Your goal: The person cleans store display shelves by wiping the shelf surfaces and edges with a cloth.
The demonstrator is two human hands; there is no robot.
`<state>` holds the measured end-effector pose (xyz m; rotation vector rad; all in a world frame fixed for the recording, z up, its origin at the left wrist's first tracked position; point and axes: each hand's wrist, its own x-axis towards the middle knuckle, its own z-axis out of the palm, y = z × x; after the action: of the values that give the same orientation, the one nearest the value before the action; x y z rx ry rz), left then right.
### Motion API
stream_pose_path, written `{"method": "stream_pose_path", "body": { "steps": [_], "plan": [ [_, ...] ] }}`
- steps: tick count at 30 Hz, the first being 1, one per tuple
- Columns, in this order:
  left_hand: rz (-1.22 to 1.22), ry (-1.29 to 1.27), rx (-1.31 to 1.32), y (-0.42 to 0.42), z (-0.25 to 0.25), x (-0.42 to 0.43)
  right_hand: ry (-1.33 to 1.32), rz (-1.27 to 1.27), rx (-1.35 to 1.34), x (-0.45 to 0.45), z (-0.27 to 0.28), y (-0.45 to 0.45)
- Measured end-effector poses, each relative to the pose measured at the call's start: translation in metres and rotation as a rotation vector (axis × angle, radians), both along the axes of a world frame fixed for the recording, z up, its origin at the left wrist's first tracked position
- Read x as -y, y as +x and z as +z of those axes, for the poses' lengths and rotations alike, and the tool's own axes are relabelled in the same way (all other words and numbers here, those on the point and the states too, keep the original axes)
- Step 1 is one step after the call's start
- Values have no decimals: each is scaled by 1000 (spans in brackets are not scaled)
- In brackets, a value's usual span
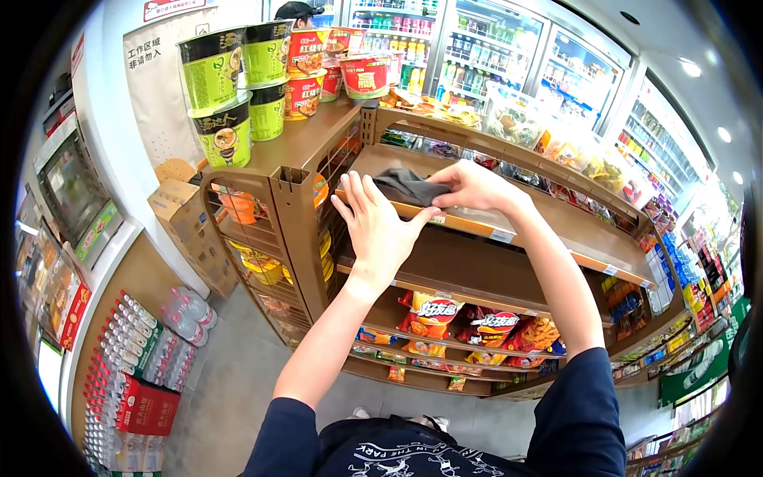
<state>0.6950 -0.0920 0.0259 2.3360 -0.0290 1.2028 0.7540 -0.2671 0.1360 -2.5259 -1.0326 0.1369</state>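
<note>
A dark grey cloth (404, 184) lies bunched on the upper brown shelf (548, 230), near its left end. My right hand (475, 188) pinches the cloth's right edge between thumb and fingers. Just left of the cloth, my left hand (373, 222) is spread at the shelf's front edge, its fingers apart and pointing up; its thumb tip comes close to my right thumb. Whether the left palm touches the shelf edge is hidden. Price labels (502, 235) run along the front edge of the shelf.
Green noodle cups (211, 71) and red noodle tubs (366, 76) stand on the rack's top at the left. Snack bags (430, 315) fill a lower shelf. Bottle packs (131, 338) stand on the floor at left. A person's dark cap (298, 10) shows behind the tubs.
</note>
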Motion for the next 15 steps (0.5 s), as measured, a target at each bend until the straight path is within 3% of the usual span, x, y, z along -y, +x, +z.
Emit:
{"method": "stream_pose_path", "body": {
  "steps": [15],
  "plan": [
    [-36,-37,-128,-4,12,1,117,-54,8,11,-15,-7]
  ]
}}
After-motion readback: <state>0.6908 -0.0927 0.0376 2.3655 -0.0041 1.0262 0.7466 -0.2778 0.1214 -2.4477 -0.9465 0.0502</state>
